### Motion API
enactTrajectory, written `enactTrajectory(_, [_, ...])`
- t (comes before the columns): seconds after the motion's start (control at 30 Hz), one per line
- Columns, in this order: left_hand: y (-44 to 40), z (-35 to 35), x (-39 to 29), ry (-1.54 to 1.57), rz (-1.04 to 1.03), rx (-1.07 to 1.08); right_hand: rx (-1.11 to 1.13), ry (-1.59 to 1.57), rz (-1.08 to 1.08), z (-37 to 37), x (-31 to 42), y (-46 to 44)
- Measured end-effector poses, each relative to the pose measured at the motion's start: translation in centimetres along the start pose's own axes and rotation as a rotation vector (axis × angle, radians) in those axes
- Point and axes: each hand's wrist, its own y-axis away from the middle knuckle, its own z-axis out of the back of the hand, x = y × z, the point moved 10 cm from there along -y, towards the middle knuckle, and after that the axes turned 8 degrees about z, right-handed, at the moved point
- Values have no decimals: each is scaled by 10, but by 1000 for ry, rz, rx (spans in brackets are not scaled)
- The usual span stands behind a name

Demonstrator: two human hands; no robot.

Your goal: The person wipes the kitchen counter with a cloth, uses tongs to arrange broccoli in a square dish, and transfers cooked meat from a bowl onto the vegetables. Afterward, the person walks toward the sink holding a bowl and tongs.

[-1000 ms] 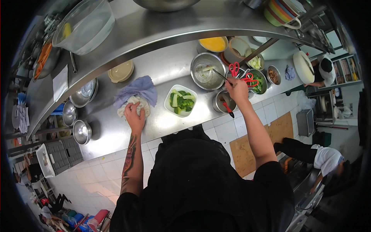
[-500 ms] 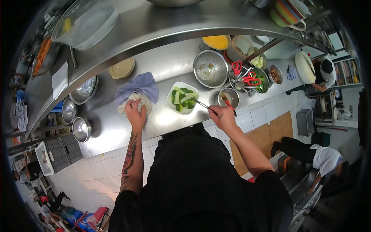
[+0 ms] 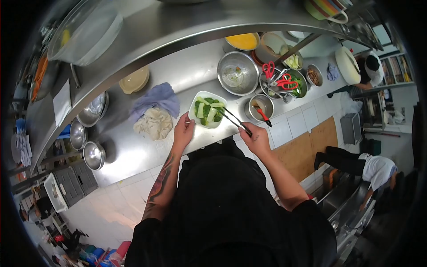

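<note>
A white square bowl (image 3: 191,116) holds broccoli florets and pale green stalk pieces (image 3: 209,111). At its left side, my left hand (image 3: 183,132) has curled fingers and thumb against the rim. My right hand (image 3: 258,140) is closed on slim dark tongs (image 3: 234,119), their two tips apart at the bowl's right edge by the broccoli. To the left, a crumpled cream cloth (image 3: 154,124) lies against a blue-grey cloth (image 3: 156,100); neither hand touches them.
Behind stand a large steel bowl (image 3: 238,86) and a container with red-handled scissors (image 3: 284,82). A steel pot (image 3: 251,111) holds a red-handled utensil (image 3: 264,117). A steel shelf (image 3: 178,24) overhangs the counter (image 3: 133,153). Co-workers (image 3: 376,173) are at right.
My left hand has left the cream cloth and moved right to the white bowl's rim. My right hand still holds the tongs, whose two arms now show apart.
</note>
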Motion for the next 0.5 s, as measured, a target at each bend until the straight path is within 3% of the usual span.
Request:
enactTrajectory(0.07, [-13, -13, 5, 13, 54, 95, -49, -145, -103, 6, -11, 11])
enactTrajectory(0.13, [-23, -19, 13, 66, 169, 167, -160, -649, -412, 5, -37, 31])
enactTrajectory(0.17, [-28, -18, 14, 4, 131, 168, -170, -702, -402, 14, -39, 36])
enactTrajectory(0.27, [-38, -15, 26, 48, 77, 111, -406, -787, -357, 67, -57, 52])
enactTrajectory(0.43, [-14, -1, 8, 5, 59, 107, -628, -710, -366, 170, -167, 71])
enactTrajectory(0.5, [5, 10, -4, 2, 64, 63, -612, -587, -519, 215, -209, 62])
